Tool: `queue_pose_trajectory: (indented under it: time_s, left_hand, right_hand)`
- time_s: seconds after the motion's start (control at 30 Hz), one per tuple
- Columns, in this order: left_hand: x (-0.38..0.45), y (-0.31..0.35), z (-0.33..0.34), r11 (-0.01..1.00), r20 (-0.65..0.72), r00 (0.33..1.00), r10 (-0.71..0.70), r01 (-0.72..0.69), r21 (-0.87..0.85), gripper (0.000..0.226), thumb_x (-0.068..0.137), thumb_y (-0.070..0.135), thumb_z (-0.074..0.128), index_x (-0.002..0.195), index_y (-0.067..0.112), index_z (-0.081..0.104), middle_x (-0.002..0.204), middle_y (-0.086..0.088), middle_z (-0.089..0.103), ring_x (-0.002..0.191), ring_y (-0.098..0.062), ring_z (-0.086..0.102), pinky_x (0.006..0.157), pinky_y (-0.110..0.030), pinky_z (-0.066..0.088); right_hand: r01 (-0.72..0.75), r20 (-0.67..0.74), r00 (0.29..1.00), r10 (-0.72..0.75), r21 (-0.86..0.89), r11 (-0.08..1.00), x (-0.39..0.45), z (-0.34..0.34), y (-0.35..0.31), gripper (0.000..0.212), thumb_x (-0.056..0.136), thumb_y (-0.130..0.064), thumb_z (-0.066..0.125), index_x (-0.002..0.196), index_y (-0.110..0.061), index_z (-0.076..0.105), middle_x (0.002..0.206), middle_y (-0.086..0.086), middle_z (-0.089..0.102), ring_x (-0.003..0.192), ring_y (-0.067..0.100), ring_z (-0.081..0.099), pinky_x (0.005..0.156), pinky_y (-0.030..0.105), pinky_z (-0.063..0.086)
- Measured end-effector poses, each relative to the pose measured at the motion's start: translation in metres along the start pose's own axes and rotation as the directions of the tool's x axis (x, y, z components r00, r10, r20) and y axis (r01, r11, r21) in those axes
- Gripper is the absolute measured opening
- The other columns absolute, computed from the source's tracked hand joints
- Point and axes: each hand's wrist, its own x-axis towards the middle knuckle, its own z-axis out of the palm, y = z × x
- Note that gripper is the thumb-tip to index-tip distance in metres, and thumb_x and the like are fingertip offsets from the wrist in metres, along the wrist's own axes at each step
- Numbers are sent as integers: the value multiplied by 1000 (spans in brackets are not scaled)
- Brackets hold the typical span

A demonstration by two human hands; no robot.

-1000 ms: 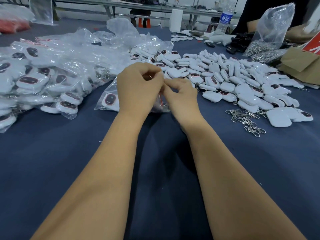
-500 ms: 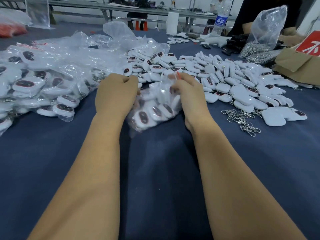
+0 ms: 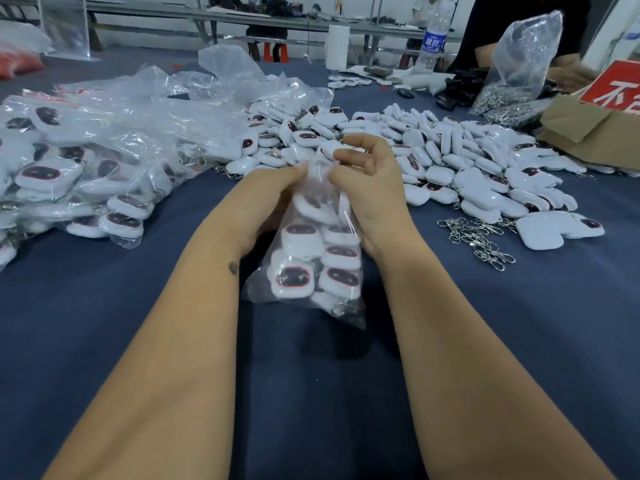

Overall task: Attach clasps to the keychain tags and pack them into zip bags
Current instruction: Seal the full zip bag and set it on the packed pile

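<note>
Both hands, left hand [image 3: 273, 192] and right hand [image 3: 367, 188], pinch the top of a clear plastic zip bag [image 3: 311, 258] filled with white keychain tags, hanging upright over the dark blue desk [image 3: 104, 306] between loose tags [image 3: 485, 168] and silver metal clasps [image 3: 478, 237].

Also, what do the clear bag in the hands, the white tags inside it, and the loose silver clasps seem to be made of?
Clear zip bag: thin glossy plastic film; it crinkles and shows its contents. White rounded tags with dark faces: probably hard or rubbery plastic, smooth with a soft sheen. Loose silver clasps: likely polished metal, given their bright glints.
</note>
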Motion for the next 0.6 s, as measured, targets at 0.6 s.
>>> queue_pose_trajectory:
  time_s: [0.6]
  left_hand:
    - [1, 5, -2, 922, -27, 985, 169, -168, -349, 33, 101, 36, 48, 95, 18, 75, 98, -13, 75, 83, -26, 74, 64, -33, 60]
  right_hand:
    - [-72, -26, 996, 90, 406, 911, 3, -10, -5, 24, 95, -9, 62, 71, -10, 66, 66, 0, 65, 61, 10, 60, 64, 24, 53]
